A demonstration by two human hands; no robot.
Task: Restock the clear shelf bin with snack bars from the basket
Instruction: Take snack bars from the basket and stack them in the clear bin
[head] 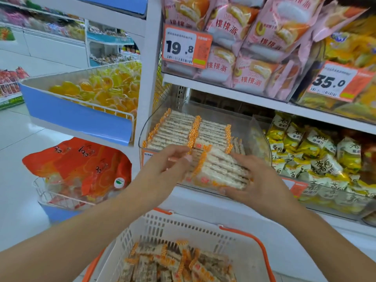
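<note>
A stack of several snack bars (pixel 221 169) in clear wrappers with orange checked ends is held between both hands at the front edge of the clear shelf bin (pixel 258 129). My left hand (pixel 168 161) grips the stack's left end, and my right hand (pixel 258 178) cups its right side and underside. Inside the bin, two neat rows of the same bars (pixel 183 129) lie on edge. Below my arms stands the white basket (pixel 183 226) with orange handles, with several loose bars (pixel 175 263) in it.
Yellow-and-white snack bags (pixel 317 159) fill the neighbouring bin to the right. Pink pastry packs (pixel 244 47) and price tags sit on the shelf above. To the left are a blue-fronted bin of yellow sweets (pixel 97 92) and a wire basket of orange bags (pixel 81 169).
</note>
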